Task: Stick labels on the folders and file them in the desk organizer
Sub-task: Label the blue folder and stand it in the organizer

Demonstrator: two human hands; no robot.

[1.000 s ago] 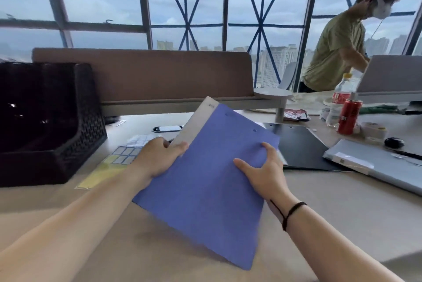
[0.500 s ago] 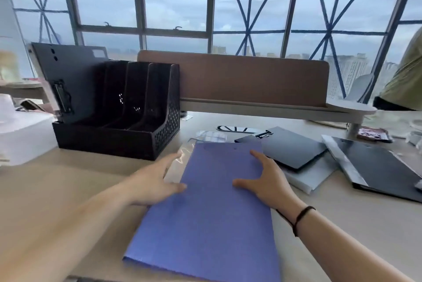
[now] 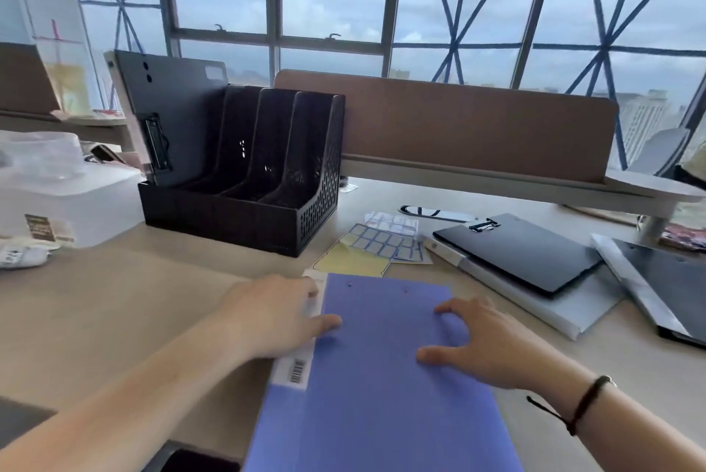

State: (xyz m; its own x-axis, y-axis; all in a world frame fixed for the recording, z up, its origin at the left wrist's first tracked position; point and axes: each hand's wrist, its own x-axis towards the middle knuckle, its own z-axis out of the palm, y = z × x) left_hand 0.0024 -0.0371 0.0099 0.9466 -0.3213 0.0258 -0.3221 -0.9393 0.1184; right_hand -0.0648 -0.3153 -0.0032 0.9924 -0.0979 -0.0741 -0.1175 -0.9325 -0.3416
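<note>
Wooden desk [image 3: 114,299] spreads out under me, and flat on it right in front lies the blue folder [image 3: 382,395], its pale spine with a barcode sticker along the left edge. Back left stands the black desk organizer [image 3: 244,212], with one dark folder [image 3: 179,116] upright in its leftmost slot and leaning left. Over to the right two more dark folders [image 3: 519,254] lie on a grey one, near another at the desk's edge. Between organizer and blue folder sit the label sheets [image 3: 382,246], one peeled back to yellow. My left hand [image 3: 275,315] lies across the spine, fingers out fairly straight, thumb on the blue cover, gripping nothing. My right hand [image 3: 493,345] rests on the cover, fingers spread and slightly arched, fingertips touching, holding nothing
</note>
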